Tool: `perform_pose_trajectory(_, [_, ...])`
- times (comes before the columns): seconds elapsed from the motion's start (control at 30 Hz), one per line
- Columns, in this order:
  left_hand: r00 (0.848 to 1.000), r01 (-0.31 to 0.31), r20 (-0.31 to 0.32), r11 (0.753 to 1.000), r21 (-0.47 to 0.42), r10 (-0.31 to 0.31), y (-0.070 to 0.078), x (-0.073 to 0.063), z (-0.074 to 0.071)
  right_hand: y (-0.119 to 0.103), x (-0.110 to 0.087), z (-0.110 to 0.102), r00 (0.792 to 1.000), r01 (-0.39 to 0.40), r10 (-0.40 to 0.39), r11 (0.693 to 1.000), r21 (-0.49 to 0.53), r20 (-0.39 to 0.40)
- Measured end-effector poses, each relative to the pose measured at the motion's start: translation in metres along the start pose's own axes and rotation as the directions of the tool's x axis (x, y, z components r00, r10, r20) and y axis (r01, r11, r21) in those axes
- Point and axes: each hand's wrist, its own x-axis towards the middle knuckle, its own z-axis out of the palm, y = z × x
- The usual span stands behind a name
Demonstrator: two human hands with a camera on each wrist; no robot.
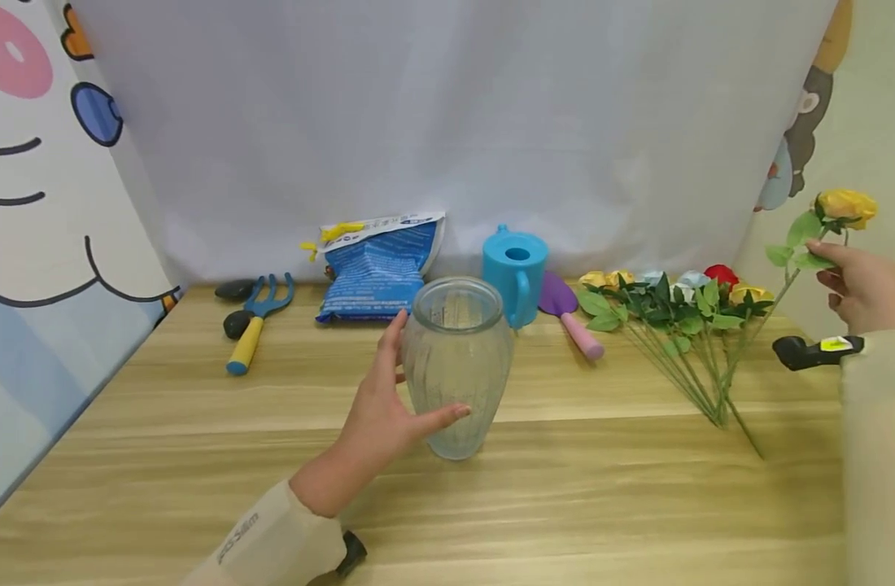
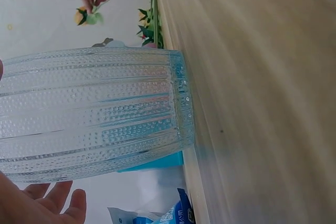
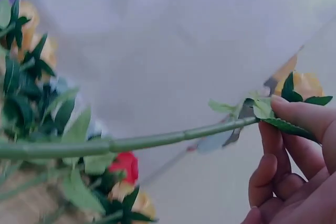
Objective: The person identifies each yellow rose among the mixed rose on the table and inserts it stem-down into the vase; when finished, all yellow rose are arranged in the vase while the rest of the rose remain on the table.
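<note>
A clear ribbed glass vase (image 1: 458, 378) stands upright on the wooden table. My left hand (image 1: 382, 411) holds it from the left, thumb across the front and fingers at the far side; dotted texture shows on the vase (image 2: 94, 114) in the left wrist view. Off to the right, my right hand (image 1: 872, 285) pinches a yellow artificial rose (image 1: 846, 205) just below its bloom. Its green stem (image 3: 163, 139) slants down toward a bunch of artificial roses (image 1: 682, 305) lying on the table, in yellow, red and pale blue.
Behind the vase are a blue bag (image 1: 382, 273), a blue watering can (image 1: 513, 268) and a purple trowel with pink handle (image 1: 581, 335). A hand fork (image 1: 250, 338) lies at left beside dark rounded objects (image 1: 237, 323). A pale curtain (image 1: 447, 122) hangs behind the table.
</note>
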Motion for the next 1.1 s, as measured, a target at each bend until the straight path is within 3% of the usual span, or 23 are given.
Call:
perform_pose_trajectory(0.13, [1.000, 0.018, -0.003, 1.000, 0.003, -0.018, 0.000, -0.001, -0.001, -0.013, -0.005, 0.025, 0.991, 0.120, -0.116, 0.991, 0.064, -0.066])
perform_pose_trajectory(0.3, [1.000, 0.024, -0.005, 1.000, 0.002, -0.024, -0.002, -0.001, -0.001, -0.030, -0.034, 0.057, 0.984, 0.148, -0.164, 0.971, 0.189, 0.073])
perform_pose_trajectory(0.43, [1.000, 0.011, -0.006, 1.000, -0.002, -0.011, -0.003, -0.001, 0.000, -0.037, -0.064, 0.084, 0.957, 0.151, -0.215, 0.942, 0.299, 0.195])
perform_pose_trajectory(0.57, [1.000, 0.007, -0.004, 1.000, -0.003, -0.007, -0.003, 0.000, 0.002, -0.046, -0.082, 0.109, 0.944, 0.160, -0.247, 0.923, 0.350, 0.220])
perform_pose_trajectory(1.1, [1.000, -0.011, -0.009, 1.000, 0.006, 0.011, 0.000, -0.001, 0.002, -0.104, -0.146, 0.216, 0.893, 0.221, -0.338, 0.905, 0.364, 0.297])
